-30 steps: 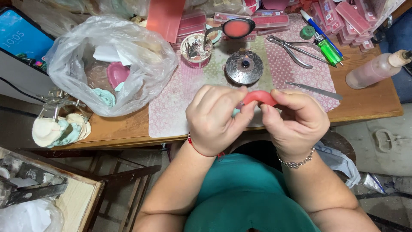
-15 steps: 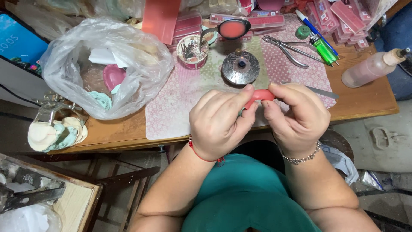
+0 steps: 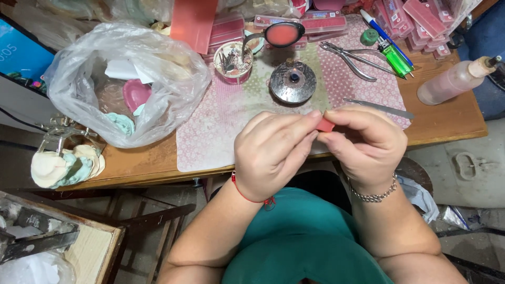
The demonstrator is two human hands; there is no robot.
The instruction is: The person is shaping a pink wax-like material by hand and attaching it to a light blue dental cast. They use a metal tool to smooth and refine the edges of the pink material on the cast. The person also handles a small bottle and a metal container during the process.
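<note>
My left hand [image 3: 272, 153] and my right hand [image 3: 363, 144] meet above the front edge of the patterned pink mat [image 3: 231, 115]. Both pinch a small red wax piece [image 3: 325, 125] between thumbs and fingertips; only a small corner of it shows. A red cord circles my left wrist and a silver chain bracelet my right. Just beyond my right fingers lies a thin metal blade tool [image 3: 380, 108].
On the wooden table [image 3: 447, 118] stand a round metal burner [image 3: 292, 82], a ladle of red wax [image 3: 283, 34], a small pot of tools [image 3: 233, 61], pliers [image 3: 351, 58], a green lighter [image 3: 395, 58] and a squeeze bottle [image 3: 455, 81]. A clear plastic bag [image 3: 126, 79] sits at left.
Both hands have kept hold of the red piece and turned it slightly; less of it shows between the fingers now. The view has shifted a little.
</note>
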